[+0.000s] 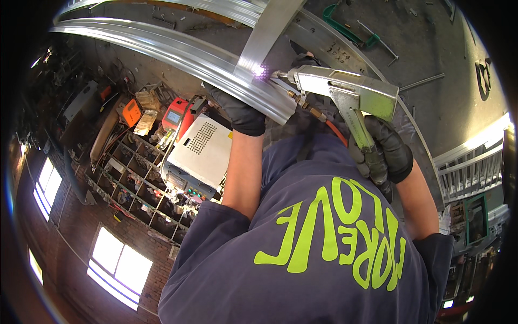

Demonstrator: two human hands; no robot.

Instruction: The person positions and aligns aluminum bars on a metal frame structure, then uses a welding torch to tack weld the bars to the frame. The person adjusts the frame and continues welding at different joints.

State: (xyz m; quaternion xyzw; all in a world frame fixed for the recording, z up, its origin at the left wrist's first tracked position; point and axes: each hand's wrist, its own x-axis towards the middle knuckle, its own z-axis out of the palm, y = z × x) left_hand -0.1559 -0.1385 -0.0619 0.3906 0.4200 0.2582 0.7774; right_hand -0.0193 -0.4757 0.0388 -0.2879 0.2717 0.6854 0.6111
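Brick wall, bright windows, cluttered shelving.

Two gloved hands, left hand and right hand; one welding gun; two metal rails crossing ahead.

I am seeing a small blue screen glowing on the face of a red unit, left of middle, just above a white perforated box. Left of it, an orange unit is showing a dark square panel. Two tan cardboard packages are lying between them. Lime-green lettering is sprawling across a dark blue shirt, low and centre.
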